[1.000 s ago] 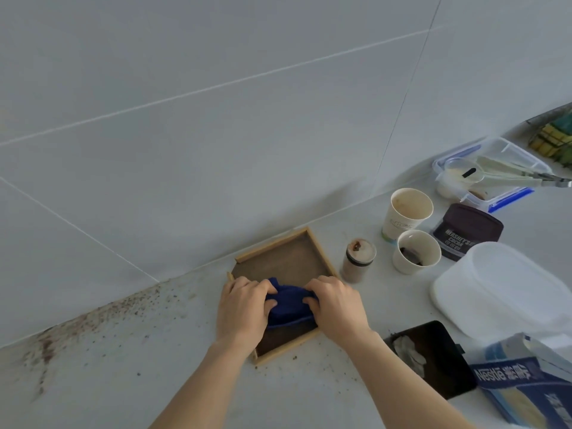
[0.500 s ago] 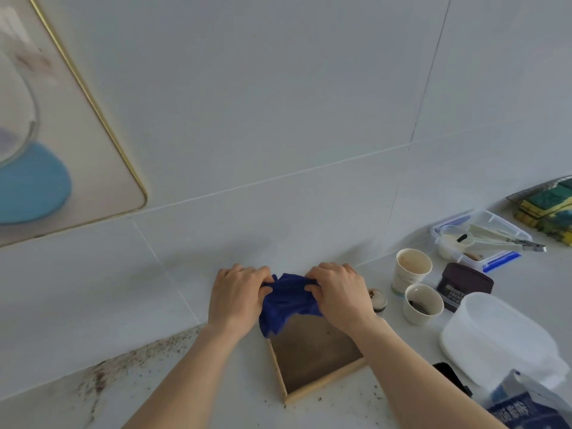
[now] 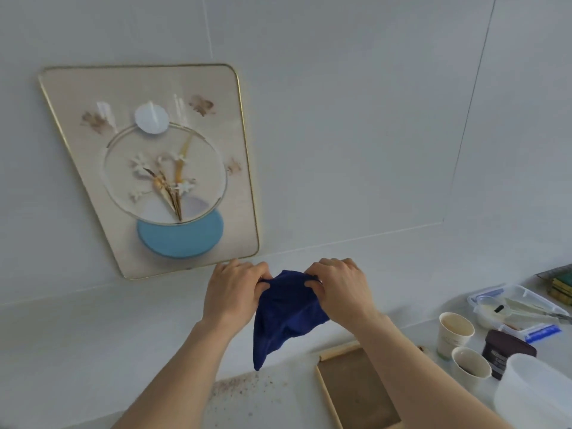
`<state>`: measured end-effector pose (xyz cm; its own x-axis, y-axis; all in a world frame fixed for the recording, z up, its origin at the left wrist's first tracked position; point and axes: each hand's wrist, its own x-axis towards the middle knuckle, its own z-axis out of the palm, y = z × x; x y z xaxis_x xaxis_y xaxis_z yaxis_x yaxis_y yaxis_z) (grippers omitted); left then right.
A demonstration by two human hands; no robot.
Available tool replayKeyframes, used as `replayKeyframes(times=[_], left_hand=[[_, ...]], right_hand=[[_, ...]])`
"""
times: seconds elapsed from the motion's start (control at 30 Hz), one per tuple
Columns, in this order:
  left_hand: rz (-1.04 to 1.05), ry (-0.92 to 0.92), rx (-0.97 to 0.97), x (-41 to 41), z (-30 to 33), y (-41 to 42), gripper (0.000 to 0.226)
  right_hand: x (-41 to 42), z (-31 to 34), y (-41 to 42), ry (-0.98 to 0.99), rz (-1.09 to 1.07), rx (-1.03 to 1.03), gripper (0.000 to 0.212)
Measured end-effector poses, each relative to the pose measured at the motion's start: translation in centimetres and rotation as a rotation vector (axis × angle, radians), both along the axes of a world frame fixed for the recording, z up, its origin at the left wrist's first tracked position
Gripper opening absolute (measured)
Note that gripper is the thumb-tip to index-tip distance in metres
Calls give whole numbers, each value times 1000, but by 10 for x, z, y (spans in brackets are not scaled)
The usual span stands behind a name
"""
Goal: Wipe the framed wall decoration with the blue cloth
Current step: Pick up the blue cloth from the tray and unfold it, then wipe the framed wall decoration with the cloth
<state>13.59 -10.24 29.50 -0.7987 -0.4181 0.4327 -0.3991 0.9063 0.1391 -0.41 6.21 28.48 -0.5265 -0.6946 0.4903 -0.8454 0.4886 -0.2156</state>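
Note:
The framed wall decoration (image 3: 93, 187) hangs on the white tiled wall at upper left: a beige panel with a thin gold rim, dried flowers in a clear ring and a light blue disc. The dark blue cloth (image 3: 286, 317) hangs in the air below and to the right of the frame's lower right corner. My left hand (image 3: 233, 291) and my right hand (image 3: 339, 289) each pinch one side of its top edge, knuckles toward the wall. The cloth's lower part droops to a point above the counter. Neither hand touches the frame.
A wooden tray (image 3: 356, 394) lies on the white counter under my right forearm. At right stand two paper cups (image 3: 455, 332), a dark brown tub (image 3: 507, 348), a white lidded container (image 3: 535, 394) and a clear box with a blue clip (image 3: 523, 308). Brown specks dot the counter (image 3: 244, 388).
Both hands lifted the blue cloth off the wooden tray and raised it toward the wall. The view tilted upward, bringing the whole framed decoration into sight.

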Motion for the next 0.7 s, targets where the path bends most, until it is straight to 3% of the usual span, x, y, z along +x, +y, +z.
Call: replayKeyframes(times=[0.47,0.57,0.7], left_hand=[[65,202,-84,106,73,-62,12],[10,284,-3,109,84,-66,33],[-104,236,84,105,96,-67,60]], right_hand=[[94,86,-74,-5,60,-77,21],[98,99,-80,-161,77,-146,17],[98,115,-81,-569,184,-382,15]])
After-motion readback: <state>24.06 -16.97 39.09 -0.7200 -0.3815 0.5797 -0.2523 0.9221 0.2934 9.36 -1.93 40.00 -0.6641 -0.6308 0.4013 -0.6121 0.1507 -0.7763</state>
